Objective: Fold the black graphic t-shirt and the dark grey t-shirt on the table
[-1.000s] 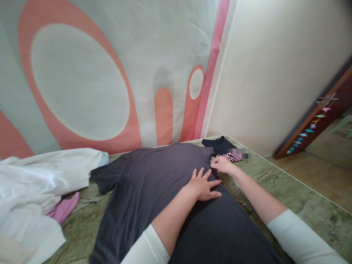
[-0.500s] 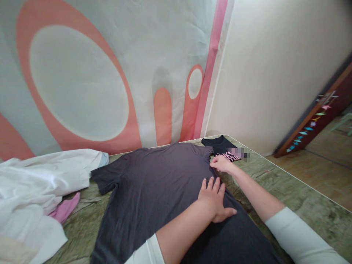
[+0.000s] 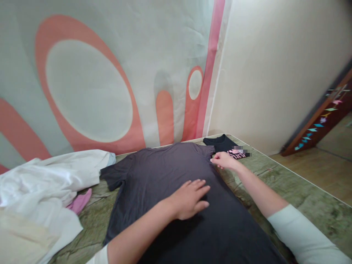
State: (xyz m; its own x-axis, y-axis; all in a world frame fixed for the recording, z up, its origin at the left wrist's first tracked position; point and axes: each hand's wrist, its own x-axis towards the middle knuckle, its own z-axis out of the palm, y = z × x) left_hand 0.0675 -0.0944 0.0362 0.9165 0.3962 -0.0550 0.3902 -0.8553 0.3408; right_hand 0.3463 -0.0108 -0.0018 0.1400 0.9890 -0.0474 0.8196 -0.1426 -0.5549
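Along the long right edge of the shirt [image 3: 165, 165], the right hand [image 3: 224, 160] pinches its fabric, the left hand [image 3: 189, 200] loosely spread over mid-shirt.

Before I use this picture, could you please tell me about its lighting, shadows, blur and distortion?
In the head view, a sheen lights the white cloth; shadow darkens the dark shirt below the left hand; the door looks soft and slanted, perhaps from the wide lens; a pixelated patch hides part of the black garment.
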